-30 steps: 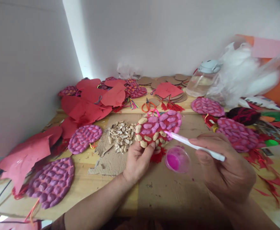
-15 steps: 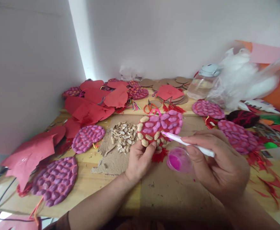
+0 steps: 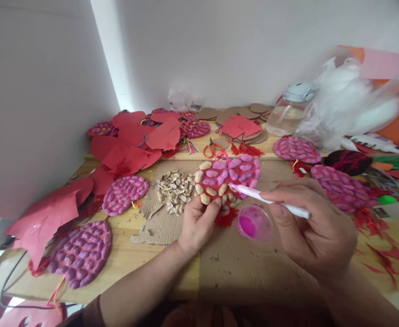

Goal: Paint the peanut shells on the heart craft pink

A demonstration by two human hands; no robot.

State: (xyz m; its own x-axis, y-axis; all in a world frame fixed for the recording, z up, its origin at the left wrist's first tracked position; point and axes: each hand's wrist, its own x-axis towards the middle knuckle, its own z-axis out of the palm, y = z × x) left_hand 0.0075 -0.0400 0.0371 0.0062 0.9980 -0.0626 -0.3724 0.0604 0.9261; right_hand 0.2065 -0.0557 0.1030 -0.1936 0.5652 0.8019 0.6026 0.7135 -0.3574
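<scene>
Left hand (image 3: 197, 223): fingers pinch the near edge of the peanut-shell disc (image 3: 227, 178), lifted above the table centre.
Right hand (image 3: 313, 229): closed around white brush (image 3: 269, 200), tip on disc.
Paint cup (image 3: 254, 222): just near of disc.

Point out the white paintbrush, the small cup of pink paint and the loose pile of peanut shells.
white paintbrush (image 3: 254, 194), head view, on the handle left of the fingers.
small cup of pink paint (image 3: 254, 224), head view, on the paint.
loose pile of peanut shells (image 3: 175, 189), head view, mid-pile.
</scene>
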